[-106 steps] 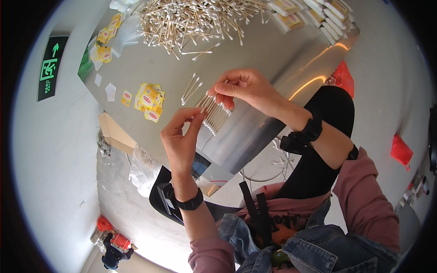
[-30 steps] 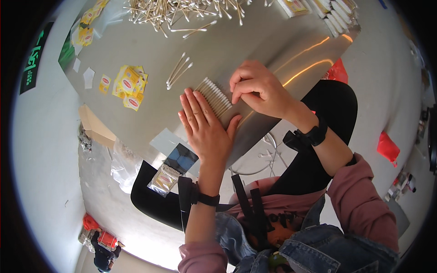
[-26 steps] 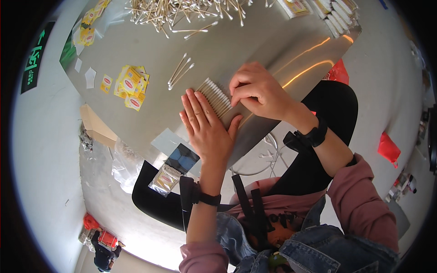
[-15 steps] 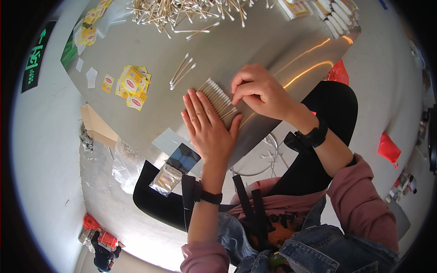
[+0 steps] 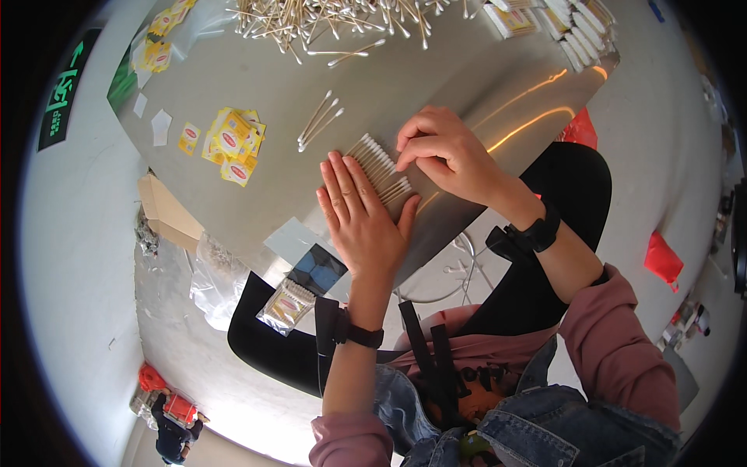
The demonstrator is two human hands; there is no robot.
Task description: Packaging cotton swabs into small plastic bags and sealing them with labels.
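A row of cotton swabs [image 5: 379,166] lies side by side on the grey metal table, white tips toward my right hand. My left hand [image 5: 367,226] rests flat across their near-left ends, fingers stretched and thumb apart, hiding part of the sticks. My right hand [image 5: 445,156] is curled beside the tips, thumb and index finger drawn together at the row's edge. Whether a swab is between those fingertips is hidden. A small gap divides the row into an upper group and a few lower swabs. Beyond my left fingers lie 3 loose swabs [image 5: 319,123].
A large swab heap [image 5: 334,19] covers the far table, with packed swab bundles [image 5: 572,31] at far right. Yellow printed cards [image 5: 233,144] lie at left. A clear swab packet [image 5: 286,305] and a dark patterned card [image 5: 316,270] are near the table's front edge.
Several swabs now sit together at the row's lower end, where one stood apart before. My right fingers have shifted only slightly along the tips; my left hand stays flat.
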